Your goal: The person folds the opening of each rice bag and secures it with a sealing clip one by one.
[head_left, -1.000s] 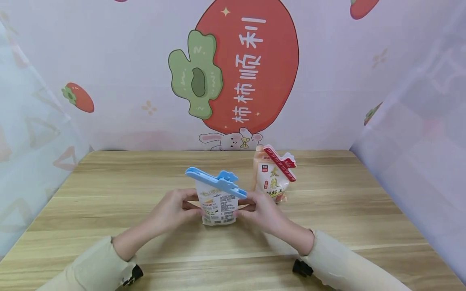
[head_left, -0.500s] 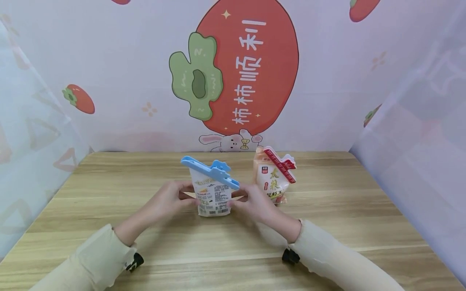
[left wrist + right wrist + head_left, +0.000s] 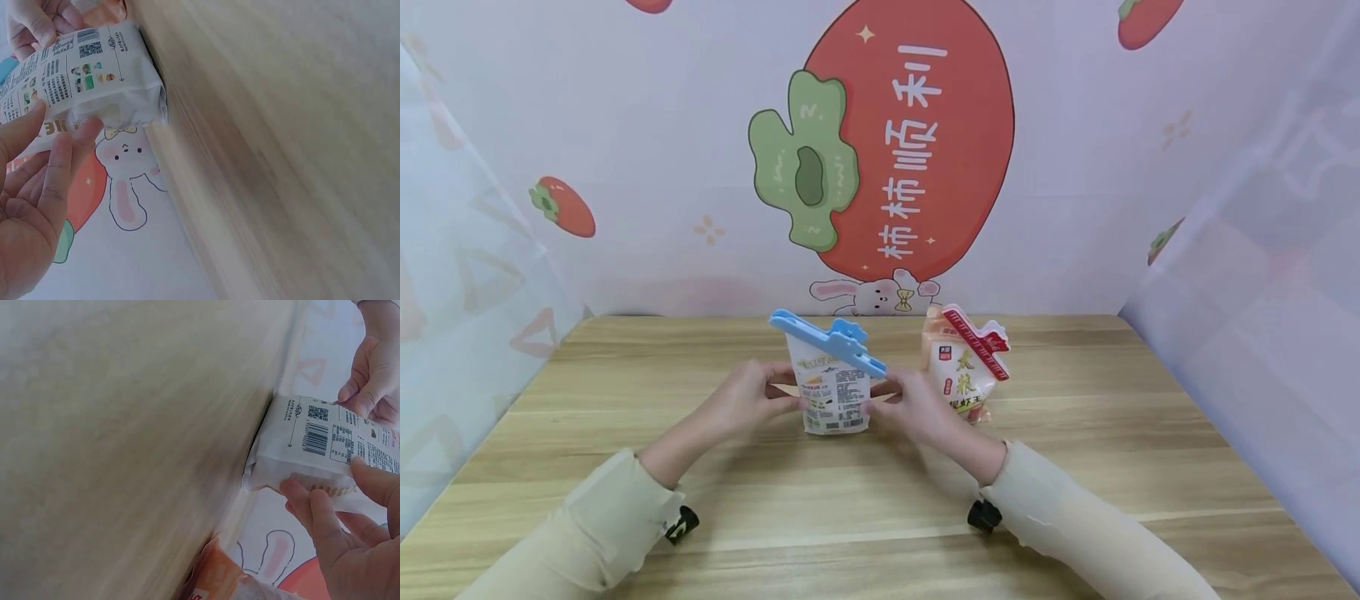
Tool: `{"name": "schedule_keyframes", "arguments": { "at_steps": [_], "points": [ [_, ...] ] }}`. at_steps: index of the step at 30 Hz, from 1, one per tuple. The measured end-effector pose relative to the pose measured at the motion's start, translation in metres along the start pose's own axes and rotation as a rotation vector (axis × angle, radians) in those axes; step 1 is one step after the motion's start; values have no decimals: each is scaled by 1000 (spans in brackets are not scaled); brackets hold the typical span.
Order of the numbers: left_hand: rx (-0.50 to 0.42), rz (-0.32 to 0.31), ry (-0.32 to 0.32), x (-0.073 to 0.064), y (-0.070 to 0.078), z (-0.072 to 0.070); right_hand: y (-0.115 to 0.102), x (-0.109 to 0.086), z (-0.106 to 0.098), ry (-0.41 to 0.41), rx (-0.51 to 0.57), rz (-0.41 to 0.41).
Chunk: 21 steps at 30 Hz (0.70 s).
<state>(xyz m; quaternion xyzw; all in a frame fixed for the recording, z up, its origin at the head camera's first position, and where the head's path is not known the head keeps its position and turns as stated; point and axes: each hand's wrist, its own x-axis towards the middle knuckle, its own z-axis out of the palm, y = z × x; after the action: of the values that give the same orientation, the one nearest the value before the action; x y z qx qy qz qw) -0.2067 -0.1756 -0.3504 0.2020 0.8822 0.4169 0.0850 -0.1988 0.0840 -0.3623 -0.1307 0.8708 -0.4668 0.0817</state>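
A white printed food bag (image 3: pixel 837 402) stands on the wooden table with its top folded under a light blue bag clip (image 3: pixel 829 343), which slants down to the right. My left hand (image 3: pixel 747 396) holds the bag's left side, thumb toward the front and fingers at the edge and behind. On the other side my right hand (image 3: pixel 917 408) holds the bag the same way. Both wrist views show the bag's lower end (image 3: pixel 134 94) against the table. Just behind my right hand stands an orange and white food bag (image 3: pixel 951 367) with a red and white bag clip (image 3: pixel 977 342).
The wooden table (image 3: pixel 1112 467) ends at a pale printed backdrop (image 3: pixel 662 258) with a large persimmon picture. White printed sheets (image 3: pixel 1262 275) rise along the left and right sides.
Both hands have moved the white bag away from me and slightly left, holding it throughout. The orange and white bag has stayed in place.
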Motion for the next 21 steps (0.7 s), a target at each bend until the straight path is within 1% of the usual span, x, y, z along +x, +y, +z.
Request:
{"name": "schedule_keyframes", "arguments": {
  "at_steps": [5, 10, 13, 16, 21],
  "points": [
    [10, 39, -12, 5, -3, -6, -2, 8, 1, 1, -34, 31],
    [25, 70, -12, 11, -7, -11, -4, 14, 2, 1, -36, 62],
    [29, 88, -9, 14, -9, -14, -4, 17, 3, -2, -28, 52],
    [38, 91, -6, 16, -11, -15, -3, 20, 5, -5, -8, 48],
    [39, 77, -6, 17, -13, -16, 0, 22, 6, -5, 21, 43]
  ]
}}
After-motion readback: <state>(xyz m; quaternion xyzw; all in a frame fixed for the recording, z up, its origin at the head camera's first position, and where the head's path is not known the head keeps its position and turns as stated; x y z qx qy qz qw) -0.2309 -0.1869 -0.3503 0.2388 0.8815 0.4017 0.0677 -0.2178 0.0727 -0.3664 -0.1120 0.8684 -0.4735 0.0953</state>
